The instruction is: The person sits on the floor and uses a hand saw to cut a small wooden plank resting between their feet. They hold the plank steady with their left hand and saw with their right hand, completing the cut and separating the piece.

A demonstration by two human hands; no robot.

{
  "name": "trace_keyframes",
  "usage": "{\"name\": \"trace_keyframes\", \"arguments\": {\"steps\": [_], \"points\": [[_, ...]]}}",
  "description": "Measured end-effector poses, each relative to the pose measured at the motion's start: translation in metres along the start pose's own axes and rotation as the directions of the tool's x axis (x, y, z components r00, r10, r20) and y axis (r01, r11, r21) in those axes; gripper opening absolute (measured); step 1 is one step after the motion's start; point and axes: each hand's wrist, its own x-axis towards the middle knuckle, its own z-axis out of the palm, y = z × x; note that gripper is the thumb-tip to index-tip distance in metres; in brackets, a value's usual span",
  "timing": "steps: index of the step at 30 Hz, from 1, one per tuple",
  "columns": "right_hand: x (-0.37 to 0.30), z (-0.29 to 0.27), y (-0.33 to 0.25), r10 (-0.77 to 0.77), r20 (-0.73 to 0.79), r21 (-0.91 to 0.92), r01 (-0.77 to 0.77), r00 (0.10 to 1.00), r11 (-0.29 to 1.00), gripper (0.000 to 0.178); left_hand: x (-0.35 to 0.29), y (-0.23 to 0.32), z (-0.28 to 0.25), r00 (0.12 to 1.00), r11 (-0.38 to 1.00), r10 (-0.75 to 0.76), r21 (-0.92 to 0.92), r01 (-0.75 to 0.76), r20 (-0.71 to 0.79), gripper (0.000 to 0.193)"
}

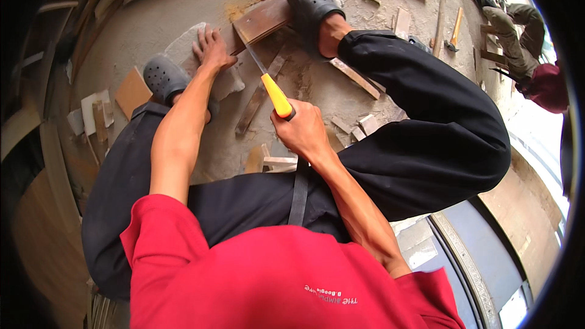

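Observation:
A handsaw (pixel 275 95) with a yellow handle and a narrow blade is gripped in my right hand (pixel 302 131). Its blade runs away from me and meets a reddish-brown wooden plank (pixel 266 19) lying low over the floor. My left hand (pixel 211 49) lies on the plank's left part, fingers spread, a little left of the blade. My right foot in a grey clog (pixel 311 0) rests on the plank's right end. Under the left hand is a pale, rough slab (pixel 229 83); the other grey clog (pixel 164 77) stands beside it.
Sawdust and several wood offcuts (pixel 355 79) lie about the dusty floor. A hammer (pixel 454 30) with a wooden handle lies at the far right, near another person (pixel 518 42). Boards (pixel 52 164) lean along the left side; a tan tile-like piece (pixel 133 92) is by the left clog.

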Motion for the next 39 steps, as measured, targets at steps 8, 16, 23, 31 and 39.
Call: {"name": "trace_keyframes", "arguments": {"steps": [8, 16, 23, 31, 39], "points": [[0.007, 0.029, -0.003, -0.056, -0.019, -0.055, 0.055, 0.998, 0.997, 0.015, 0.008, -0.025, 0.002, 0.993, 0.999, 0.05, -0.007, -0.051, -0.103, 0.111], [-0.023, 0.03, -0.032, -0.008, 0.065, -0.096, 0.015, 0.998, 0.995, 0.017, 0.007, -0.043, 0.002, 0.998, 0.999, 0.007, -0.044, -0.009, -0.056, 0.109], [0.001, 0.014, 0.009, 0.044, 0.013, -0.033, -0.043, 0.999, 0.999, 0.016, 0.005, -0.024, 0.009, 0.997, 1.0, 0.027, 0.002, -0.027, -0.075, 0.11], [0.002, 0.005, 0.0, 0.042, -0.021, 0.007, -0.042, 0.999, 0.999, 0.018, 0.0, 0.003, 0.003, 1.0, 1.0, -0.015, -0.004, 0.015, -0.004, 0.109], [0.025, 0.009, 0.029, 0.057, 0.069, 0.045, -0.06, 0.996, 0.997, 0.019, -0.001, 0.006, 0.023, 1.0, 1.0, -0.003, 0.008, 0.003, -0.016, 0.112]]}}
